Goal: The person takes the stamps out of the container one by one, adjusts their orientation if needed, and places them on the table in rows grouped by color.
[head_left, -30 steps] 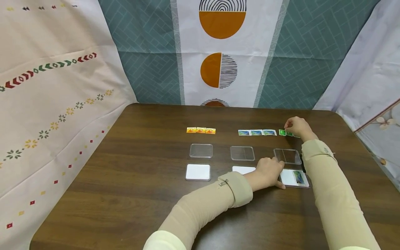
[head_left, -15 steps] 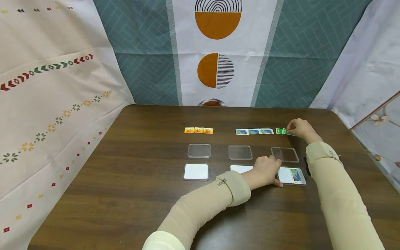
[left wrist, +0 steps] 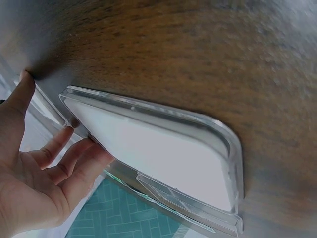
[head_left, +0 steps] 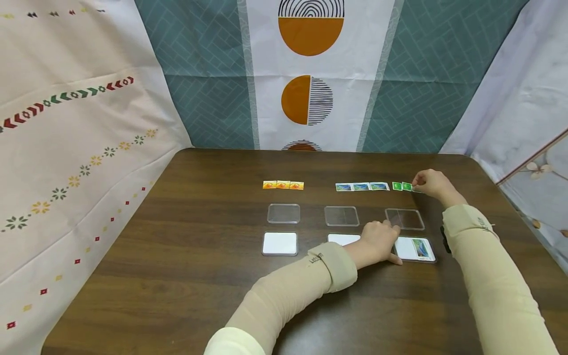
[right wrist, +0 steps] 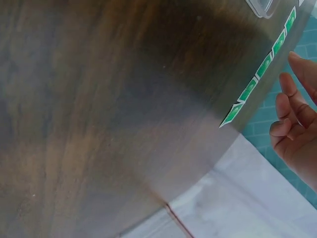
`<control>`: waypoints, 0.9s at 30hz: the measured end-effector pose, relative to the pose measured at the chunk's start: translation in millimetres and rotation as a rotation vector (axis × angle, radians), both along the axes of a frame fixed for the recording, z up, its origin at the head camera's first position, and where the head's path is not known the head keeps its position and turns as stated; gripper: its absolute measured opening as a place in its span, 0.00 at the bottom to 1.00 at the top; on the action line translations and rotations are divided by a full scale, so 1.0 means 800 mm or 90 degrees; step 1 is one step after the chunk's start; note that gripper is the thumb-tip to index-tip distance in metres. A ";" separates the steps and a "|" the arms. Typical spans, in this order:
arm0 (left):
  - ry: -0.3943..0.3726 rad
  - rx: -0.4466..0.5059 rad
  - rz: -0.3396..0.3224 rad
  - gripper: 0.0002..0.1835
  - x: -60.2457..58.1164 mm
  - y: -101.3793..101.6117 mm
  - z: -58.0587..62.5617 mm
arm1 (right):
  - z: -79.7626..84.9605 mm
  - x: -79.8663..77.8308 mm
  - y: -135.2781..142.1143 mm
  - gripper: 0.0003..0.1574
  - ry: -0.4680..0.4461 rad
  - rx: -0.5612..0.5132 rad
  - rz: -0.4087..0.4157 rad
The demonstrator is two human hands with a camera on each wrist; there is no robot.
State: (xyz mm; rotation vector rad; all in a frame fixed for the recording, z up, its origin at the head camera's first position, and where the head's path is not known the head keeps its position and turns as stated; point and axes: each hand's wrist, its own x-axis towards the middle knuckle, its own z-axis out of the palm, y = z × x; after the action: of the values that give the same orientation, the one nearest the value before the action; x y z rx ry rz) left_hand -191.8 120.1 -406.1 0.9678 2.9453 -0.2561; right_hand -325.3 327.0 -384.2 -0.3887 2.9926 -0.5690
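Note:
My left hand (head_left: 376, 241) spans the left end of the right-hand clear plastic case (head_left: 403, 248), thumb at its near edge and a fingertip at its far edge. White backing and one landscape stamp (head_left: 420, 248) show inside it. In the left wrist view, the other fingers lie beside the middle white-backed case (left wrist: 158, 148). My right hand (head_left: 435, 185) hovers at the right end of the row of green stamps (head_left: 406, 186). In the right wrist view several green stamps (right wrist: 264, 66) lie in line, and nothing shows between the thumb and the loosely bent fingers.
Three clear lids lie behind the cases: left lid (head_left: 284, 214), middle lid (head_left: 341, 216), right lid (head_left: 410, 220). A left case (head_left: 279, 243) holds white backing. Farther back are three orange stamps (head_left: 283, 184) and three landscape stamps (head_left: 361, 187). Cloth hangs behind the wooden table (head_left: 177, 256).
My right hand has shifted right along the green row, uncovering more of the green stamps. The left hand stays at the right-hand case; the head view has swung slightly.

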 end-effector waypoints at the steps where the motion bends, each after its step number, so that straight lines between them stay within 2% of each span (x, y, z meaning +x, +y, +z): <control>1: 0.001 0.000 0.001 0.42 0.000 0.001 0.000 | 0.000 0.001 0.000 0.07 0.000 0.002 0.002; 7: -0.009 -0.007 0.003 0.41 0.002 0.004 0.000 | -0.001 0.012 0.001 0.06 -0.004 0.022 0.026; 16: -0.017 -0.007 0.002 0.38 0.004 0.002 0.000 | -0.001 0.032 0.002 0.06 -0.007 0.043 0.029; 23: -0.014 -0.008 0.005 0.37 0.005 0.001 0.000 | 0.002 0.055 0.000 0.11 -0.012 0.049 0.036; 27: -0.006 -0.013 0.002 0.38 0.003 0.001 0.000 | 0.000 0.073 -0.002 0.11 0.011 0.045 0.052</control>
State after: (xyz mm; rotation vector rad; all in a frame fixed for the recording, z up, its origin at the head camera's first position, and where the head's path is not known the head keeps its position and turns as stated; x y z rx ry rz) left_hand -189.2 121.0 -405.7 0.9593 2.9292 -0.2799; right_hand -267.0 325.6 -384.0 -0.5104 2.9864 -0.4542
